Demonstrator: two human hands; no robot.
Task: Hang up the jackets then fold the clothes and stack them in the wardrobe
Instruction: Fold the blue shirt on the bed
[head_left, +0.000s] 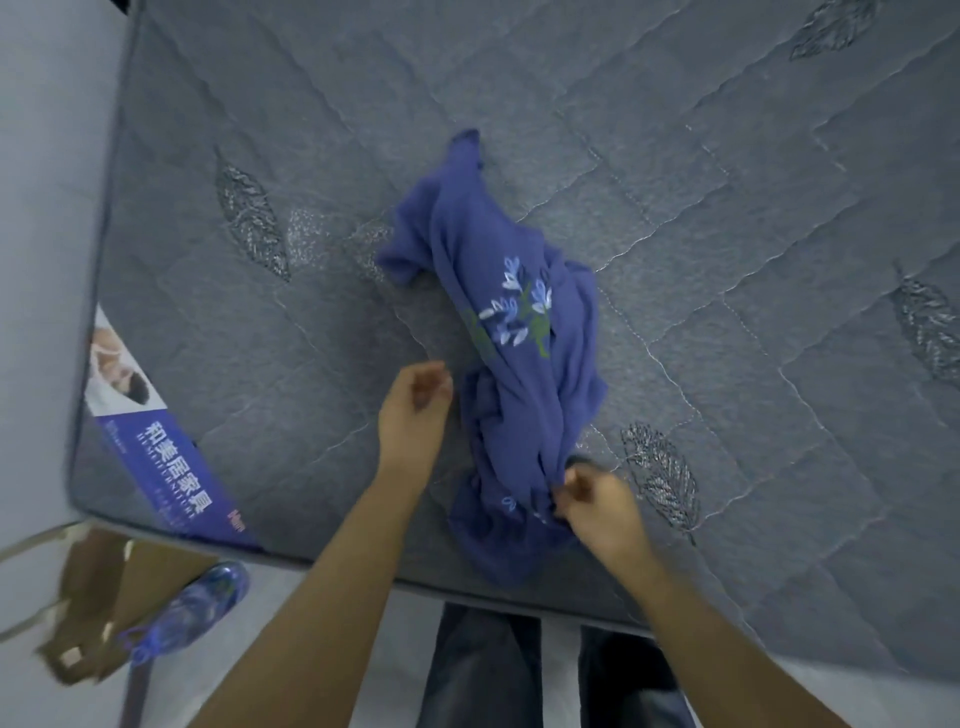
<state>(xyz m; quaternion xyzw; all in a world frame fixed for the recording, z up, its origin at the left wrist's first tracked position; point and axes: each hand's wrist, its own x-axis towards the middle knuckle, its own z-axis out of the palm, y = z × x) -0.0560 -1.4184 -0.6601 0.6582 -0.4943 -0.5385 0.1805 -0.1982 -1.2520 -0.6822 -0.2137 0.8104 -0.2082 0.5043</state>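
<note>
The purple shirt (511, 338) lies bunched mid-mattress (727, 208). The right hand (597, 506) pinches its hem at 5 o'clock; the left hand (415, 410), fingers loosely curled, holds nothing. Best spread it flat first.

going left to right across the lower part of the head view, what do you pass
cardboard piece → blue patterned shoe → blue mattress label → left hand → blue flowered garment → right hand → leaf pattern stitched on the mattress
</note>
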